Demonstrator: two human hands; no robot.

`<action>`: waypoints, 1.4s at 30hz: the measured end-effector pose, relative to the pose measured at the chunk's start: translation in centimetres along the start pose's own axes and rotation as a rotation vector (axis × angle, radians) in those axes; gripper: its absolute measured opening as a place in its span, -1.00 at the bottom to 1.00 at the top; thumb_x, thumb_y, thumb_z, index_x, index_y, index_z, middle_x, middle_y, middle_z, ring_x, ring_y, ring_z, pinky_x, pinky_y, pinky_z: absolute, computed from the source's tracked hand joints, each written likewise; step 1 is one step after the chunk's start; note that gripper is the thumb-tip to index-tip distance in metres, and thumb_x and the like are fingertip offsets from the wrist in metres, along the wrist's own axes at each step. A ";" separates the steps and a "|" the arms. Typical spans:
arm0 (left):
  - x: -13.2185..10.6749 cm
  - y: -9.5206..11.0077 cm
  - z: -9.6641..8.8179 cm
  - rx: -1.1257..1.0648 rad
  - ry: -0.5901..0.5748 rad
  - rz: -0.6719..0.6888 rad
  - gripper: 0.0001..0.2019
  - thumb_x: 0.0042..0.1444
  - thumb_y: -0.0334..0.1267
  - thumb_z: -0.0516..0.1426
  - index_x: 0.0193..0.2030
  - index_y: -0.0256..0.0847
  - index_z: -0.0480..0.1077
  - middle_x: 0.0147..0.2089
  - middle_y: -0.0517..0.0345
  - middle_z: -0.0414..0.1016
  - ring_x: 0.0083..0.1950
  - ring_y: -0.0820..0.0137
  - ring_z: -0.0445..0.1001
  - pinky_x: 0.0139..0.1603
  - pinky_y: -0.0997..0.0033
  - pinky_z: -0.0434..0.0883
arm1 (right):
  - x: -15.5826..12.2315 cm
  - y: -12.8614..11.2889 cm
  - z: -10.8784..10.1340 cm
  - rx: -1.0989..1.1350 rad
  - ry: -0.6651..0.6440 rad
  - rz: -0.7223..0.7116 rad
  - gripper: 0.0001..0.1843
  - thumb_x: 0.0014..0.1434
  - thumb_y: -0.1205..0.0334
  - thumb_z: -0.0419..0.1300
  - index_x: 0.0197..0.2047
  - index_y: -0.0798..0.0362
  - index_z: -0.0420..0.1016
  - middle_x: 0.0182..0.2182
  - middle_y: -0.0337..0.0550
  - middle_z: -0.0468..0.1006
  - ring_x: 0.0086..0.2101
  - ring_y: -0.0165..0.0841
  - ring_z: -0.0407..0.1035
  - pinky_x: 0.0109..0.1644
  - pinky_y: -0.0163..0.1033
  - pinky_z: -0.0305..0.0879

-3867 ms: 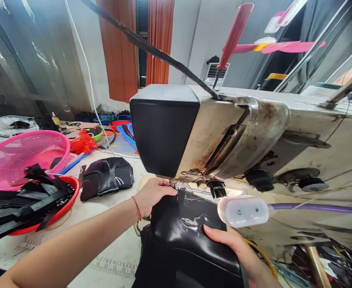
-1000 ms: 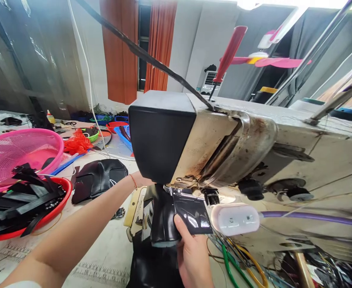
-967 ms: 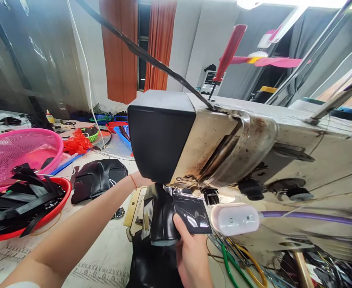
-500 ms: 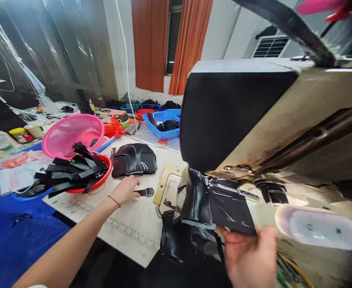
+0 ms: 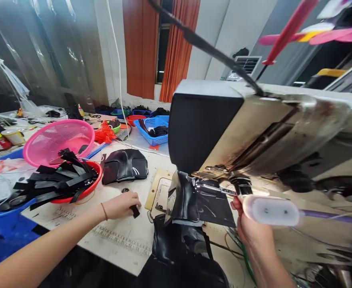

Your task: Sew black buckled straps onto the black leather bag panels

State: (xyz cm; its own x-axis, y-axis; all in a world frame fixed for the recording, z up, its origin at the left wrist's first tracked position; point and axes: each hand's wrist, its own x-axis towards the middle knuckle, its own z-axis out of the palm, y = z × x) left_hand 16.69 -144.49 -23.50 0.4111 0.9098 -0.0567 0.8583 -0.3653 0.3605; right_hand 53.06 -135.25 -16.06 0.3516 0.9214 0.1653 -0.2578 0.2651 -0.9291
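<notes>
My left hand [image 5: 124, 205] is closed round a short black buckle strap [image 5: 135, 212] over the white table; the strap's flat end sticks out by the fingers, its buckle beyond the knuckles. At the sewing machine [image 5: 205, 132], a black leather-like piece [image 5: 187, 200] lies under the needle area, with a flat black panel [image 5: 216, 208] on its right. My right hand [image 5: 253, 232] is beside that panel, close to the machine's lower parts. A white oval lamp [image 5: 273, 212] covers some of its fingers, so I cannot tell what they touch. More black material [image 5: 181, 244] hangs over the table's front edge.
Stacked black pieces [image 5: 124, 164] lie behind my left hand. A red basin [image 5: 99, 182] full of black straps and a pink basket [image 5: 28, 150] stand at left. Farther back is a blue basket [image 5: 152, 139]. The table edge [image 5: 136, 270] is in front.
My left hand has taken up the buckle strap and turned it. My right hand has left the black panel's lower edge and moved up and right, behind the lamp. The view has shifted right.
</notes>
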 end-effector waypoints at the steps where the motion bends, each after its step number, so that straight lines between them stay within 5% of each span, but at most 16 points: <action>1: 0.4 -0.5 -0.3 -0.023 -0.015 0.000 -0.76 -0.04 -0.49 0.23 -0.21 -0.15 0.49 -0.17 0.11 0.46 -0.09 0.27 0.35 -0.05 0.36 0.26 | -0.1 -0.5 0.0 0.014 0.003 -0.015 -0.62 -0.35 0.19 0.43 -0.49 -0.02 0.31 -0.52 -0.39 0.34 -0.49 -0.44 0.18 -0.28 -0.22 0.21; 4: 1.9 -0.8 -1.5 -0.220 0.008 -0.046 -0.86 -0.15 -0.36 0.33 -0.47 -0.19 0.44 -0.37 0.17 0.44 -0.17 0.29 0.34 -0.10 0.37 0.26 | -0.7 -1.9 -0.1 0.089 0.007 -0.058 -0.67 -0.32 0.15 0.40 -0.52 -0.01 0.34 -0.53 -0.31 0.39 -0.45 -0.35 0.28 -0.26 -0.16 0.26; 8: 4.2 2.2 -4.9 -0.465 0.101 -0.111 -0.81 0.15 -0.18 0.08 -0.28 -0.23 0.45 -0.38 0.17 0.45 -0.33 0.41 0.39 -0.26 0.44 0.33 | -3.4 -2.5 -0.1 0.164 0.108 0.013 -0.71 -0.20 0.02 0.37 -0.49 -0.01 0.42 -0.55 -0.26 0.44 -0.42 -0.30 0.36 -0.28 -0.18 0.31; 12: 6.8 8.3 -8.8 -0.703 0.165 -0.015 -0.74 0.09 -0.14 0.13 -0.20 -0.26 0.53 -0.29 0.12 0.49 -0.38 0.45 0.41 -0.33 0.47 0.36 | -8.2 -1.2 0.8 0.088 -0.292 0.426 -0.52 -0.04 -0.23 0.30 -0.48 0.08 0.49 -0.61 -0.17 0.46 -0.57 -0.37 0.29 -0.50 -0.26 0.26; 15: 8.8 12.0 -10.1 -0.816 0.113 -0.046 -0.69 -0.09 -0.21 0.25 -0.16 -0.26 0.54 -0.37 0.17 0.49 -0.44 0.46 0.39 -0.36 0.46 0.35 | -10.3 -0.7 2.0 0.021 -0.432 0.534 -0.48 -0.06 -0.17 0.37 -0.63 0.15 0.43 -0.68 -0.20 0.38 -0.66 -0.49 0.20 -0.59 -0.35 0.13; 21: 10.7 13.9 -9.1 -0.931 0.217 -0.213 -0.82 -0.11 -0.17 0.23 -0.48 -0.26 0.50 -0.37 0.13 0.53 -0.40 0.42 0.40 -0.34 0.45 0.32 | -9.7 -0.3 2.4 -0.012 -0.396 0.582 -0.50 -0.12 -0.11 0.42 -0.68 0.17 0.45 -0.80 -0.21 0.33 -0.73 -0.52 0.14 -0.64 -0.38 0.11; 30: 11.1 14.5 -7.5 -0.913 0.374 -0.306 -0.82 -0.07 -0.19 0.20 -0.45 -0.28 0.54 -0.48 0.21 0.47 -0.45 0.47 0.31 -0.40 0.48 0.23 | -9.6 0.8 1.7 0.059 -0.434 0.624 -0.52 -0.09 -0.09 0.43 -0.65 0.18 0.47 -0.77 -0.20 0.40 -0.73 -0.55 0.20 -0.62 -0.42 0.15; 42: 11.2 14.8 -7.1 -1.002 0.399 -0.304 -0.83 -0.09 -0.20 0.22 -0.44 -0.27 0.55 -0.44 0.20 0.51 -0.42 0.47 0.34 -0.37 0.50 0.29 | -9.8 0.5 2.0 0.084 -0.404 0.631 -0.54 -0.14 -0.08 0.46 -0.60 0.16 0.48 -0.77 -0.22 0.40 -0.73 -0.53 0.20 -0.64 -0.41 0.15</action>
State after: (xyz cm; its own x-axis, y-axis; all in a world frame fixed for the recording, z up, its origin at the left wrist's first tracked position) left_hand 31.80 -138.30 -12.17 -0.0553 0.9979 -0.0323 0.1969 0.0426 0.9795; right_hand 47.68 -143.58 -17.54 -0.2387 0.9337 -0.2668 -0.3747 -0.3420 -0.8617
